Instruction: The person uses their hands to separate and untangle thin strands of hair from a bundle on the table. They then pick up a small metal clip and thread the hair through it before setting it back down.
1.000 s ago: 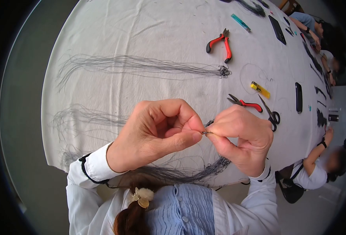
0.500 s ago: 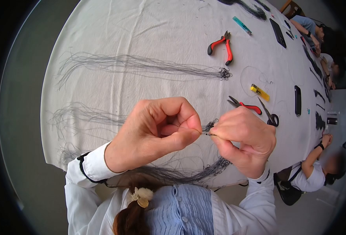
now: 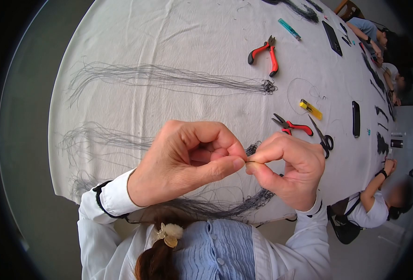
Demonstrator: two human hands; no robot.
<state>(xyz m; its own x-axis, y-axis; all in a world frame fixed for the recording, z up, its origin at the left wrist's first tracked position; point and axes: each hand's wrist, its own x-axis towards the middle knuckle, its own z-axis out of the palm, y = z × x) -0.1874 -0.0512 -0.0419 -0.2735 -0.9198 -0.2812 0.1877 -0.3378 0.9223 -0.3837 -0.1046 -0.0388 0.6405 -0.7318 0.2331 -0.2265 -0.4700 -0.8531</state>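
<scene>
My left hand (image 3: 192,161) and my right hand (image 3: 290,168) meet over the near part of the table, fingertips almost touching. Both are closed in a pinch on one thin dark thread (image 3: 250,162), of which only a short length shows between the fingertips. Behind and below them lies a bundle of dark grey threads (image 3: 215,208) with a curly, knotted end near my right wrist. Another thread bundle (image 3: 108,134) runs under my left hand, its knotted end partly hidden by my fingers.
Beyond my right hand lie red-handled pliers (image 3: 292,126), black scissors (image 3: 327,140) and a yellow lighter (image 3: 310,109). Farther out are red-handled cutters (image 3: 268,53), a teal tool (image 3: 289,29), phones (image 3: 332,38) and a third thread bundle (image 3: 169,77). Several people sit along the right.
My fingertips have come closer together, so less of the thread shows between them. The right hand has shifted slightly left, and the left hand slightly right.
</scene>
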